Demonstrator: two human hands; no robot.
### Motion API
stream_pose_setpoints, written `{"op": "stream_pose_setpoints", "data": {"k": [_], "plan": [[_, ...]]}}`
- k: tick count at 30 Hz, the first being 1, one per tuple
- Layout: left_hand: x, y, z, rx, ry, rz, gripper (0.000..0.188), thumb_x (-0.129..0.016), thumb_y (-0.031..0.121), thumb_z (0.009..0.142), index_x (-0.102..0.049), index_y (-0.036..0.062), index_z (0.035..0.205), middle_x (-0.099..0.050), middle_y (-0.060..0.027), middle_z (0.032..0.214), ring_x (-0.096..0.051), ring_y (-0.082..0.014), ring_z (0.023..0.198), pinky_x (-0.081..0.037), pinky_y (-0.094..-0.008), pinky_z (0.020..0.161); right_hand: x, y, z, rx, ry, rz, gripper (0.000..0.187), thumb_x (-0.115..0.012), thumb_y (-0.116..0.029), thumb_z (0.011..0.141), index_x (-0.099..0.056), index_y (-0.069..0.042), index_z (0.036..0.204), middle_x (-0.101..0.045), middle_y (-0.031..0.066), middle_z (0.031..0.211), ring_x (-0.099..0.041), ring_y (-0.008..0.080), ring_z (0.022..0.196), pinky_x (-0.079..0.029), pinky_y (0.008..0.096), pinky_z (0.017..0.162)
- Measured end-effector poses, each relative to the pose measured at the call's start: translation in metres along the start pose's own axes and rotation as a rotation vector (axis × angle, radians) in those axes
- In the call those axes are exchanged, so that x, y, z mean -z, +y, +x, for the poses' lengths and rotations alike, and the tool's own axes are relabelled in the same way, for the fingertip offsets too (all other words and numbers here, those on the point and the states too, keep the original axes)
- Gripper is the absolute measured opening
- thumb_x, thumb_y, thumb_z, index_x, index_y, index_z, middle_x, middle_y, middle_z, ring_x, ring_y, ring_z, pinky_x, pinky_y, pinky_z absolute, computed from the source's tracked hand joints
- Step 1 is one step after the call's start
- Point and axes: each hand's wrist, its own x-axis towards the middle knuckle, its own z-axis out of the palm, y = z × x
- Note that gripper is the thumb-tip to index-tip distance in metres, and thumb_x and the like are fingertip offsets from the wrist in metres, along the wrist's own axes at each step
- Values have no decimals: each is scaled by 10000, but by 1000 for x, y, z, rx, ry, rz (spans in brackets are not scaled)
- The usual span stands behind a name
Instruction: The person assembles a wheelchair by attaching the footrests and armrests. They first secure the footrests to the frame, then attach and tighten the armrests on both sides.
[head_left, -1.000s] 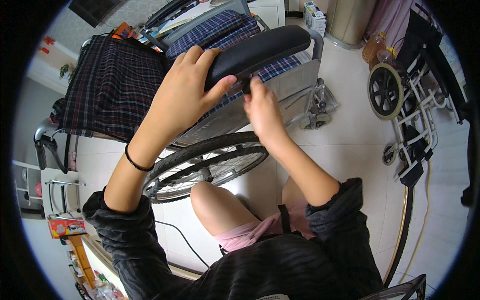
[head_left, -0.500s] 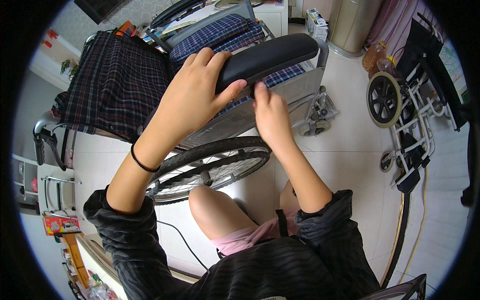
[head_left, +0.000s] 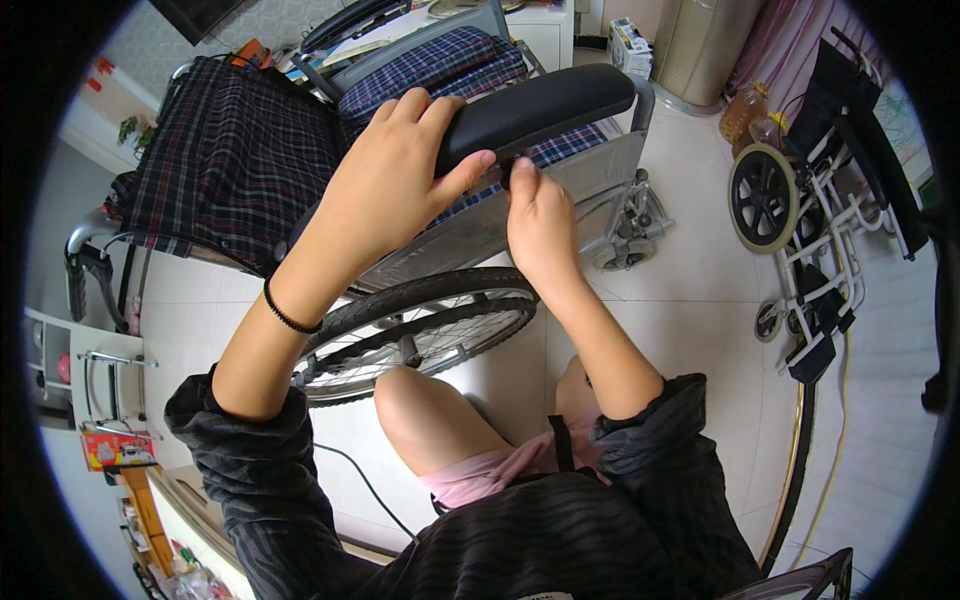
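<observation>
left hand [head_left: 385, 195] fingers grip black armrest [head_left: 535, 110] | right hand [head_left: 538, 225] pinches beneath — red package [head_left: 118, 448] lower-left

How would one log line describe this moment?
left hand: gripping black armrest pad | right hand: fingers under pad | wheelchair wheel: below

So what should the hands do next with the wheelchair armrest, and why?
Probably keep the left hand pressing on the black armrest while the right hand goes on working just under it. The right fingertips are pinched at its underside, so the pad likely needs holding steady.
</observation>
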Motion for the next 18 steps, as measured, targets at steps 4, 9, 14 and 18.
{"op": "stream_pose_setpoints", "data": {"k": [4, 9, 14, 18], "plan": [[-1, 0, 0, -31, 40, 5, 534, -621, 390, 887, -560, -52, 1182, -571, -197, 994, -563, -357, 945, -475, -410, 852, -7, 7, -4, -264, -91, 320, 503, -360, -439, 993, -551, 4, 850, -606, 139, 622, -598, 273, 540, -484, 372, 547], [-2, -1, 1, -54, 56, 29, 536, -638, 389, 875, -574, -66, 1151, -581, -199, 975, -574, -349, 919, -489, -406, 830, 4, 4, -14, 120, 19, 6, 431, -460, -391, 984, -530, 15, 860, -608, 143, 627, -607, 341, 553, -489, 426, 570], [-4, -1, 1, -43, 65, 28, 536, -643, 392, 871, -580, -65, 1144, -584, -200, 968, -577, -350, 917, -490, -406, 828, 5, 2, -6, -97, -109, 212, 438, -419, -444, 990, -503, -71, 776, -522, 87, 533, -521, 262, 452, -406, 381, 446], [-4, -1, 0, -31, 61, 5, 534, -642, 394, 871, -581, -60, 1146, -587, -200, 969, -578, -352, 919, -491, -407, 830, 9, 1, -4, -739, -548, 1350, 508, -288, -543, 1001, -448, -122, 766, -263, -58, 515, -213, 76, 430, -204, 244, 417]]}}
